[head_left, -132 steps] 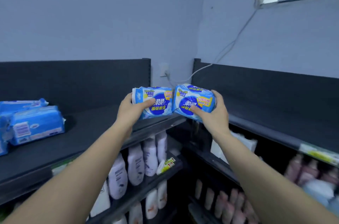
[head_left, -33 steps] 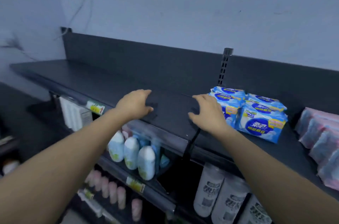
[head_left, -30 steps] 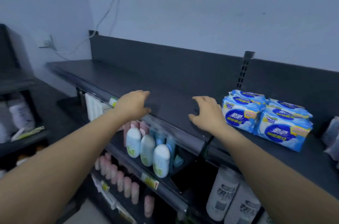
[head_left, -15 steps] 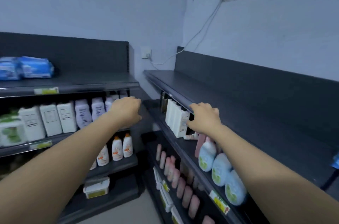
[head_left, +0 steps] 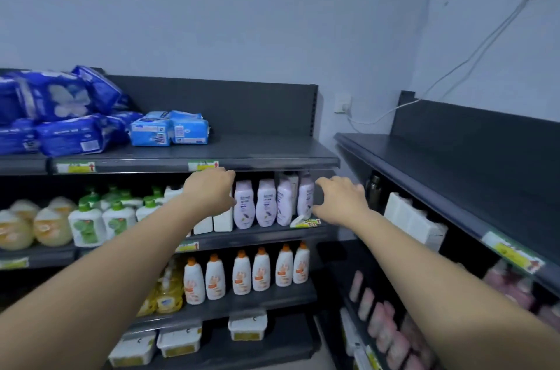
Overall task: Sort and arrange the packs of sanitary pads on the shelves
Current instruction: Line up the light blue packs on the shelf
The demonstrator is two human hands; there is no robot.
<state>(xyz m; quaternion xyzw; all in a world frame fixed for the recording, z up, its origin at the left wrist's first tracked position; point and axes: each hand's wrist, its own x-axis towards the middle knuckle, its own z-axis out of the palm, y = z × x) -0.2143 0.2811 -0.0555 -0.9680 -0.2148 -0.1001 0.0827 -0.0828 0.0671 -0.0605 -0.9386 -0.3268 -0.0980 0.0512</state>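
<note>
Two light-blue packs of pads [head_left: 169, 128] lie side by side on the left unit's dark top shelf [head_left: 257, 151]. Left of them sits a heap of dark-blue packs [head_left: 57, 115]. My left hand [head_left: 210, 190] hangs in the air just below that shelf's front edge, fingers loosely curled, holding nothing. My right hand [head_left: 341, 200] floats at the same height further right, in front of the lilac bottles, fingers spread and empty. Both hands are well right of and below the packs.
Lilac bottles [head_left: 266, 203], green-capped bottles [head_left: 100, 218] and orange-capped white bottles [head_left: 251, 272] fill the lower shelves. A second dark shelf unit [head_left: 454, 163] runs along the right wall with a bare top. A white cable [head_left: 472, 57] hangs down the corner wall.
My view has swung left from the right shelf unit to the left one. Both hands, empty since setting two packs on the right shelf, moved with it and now face the left unit.
</note>
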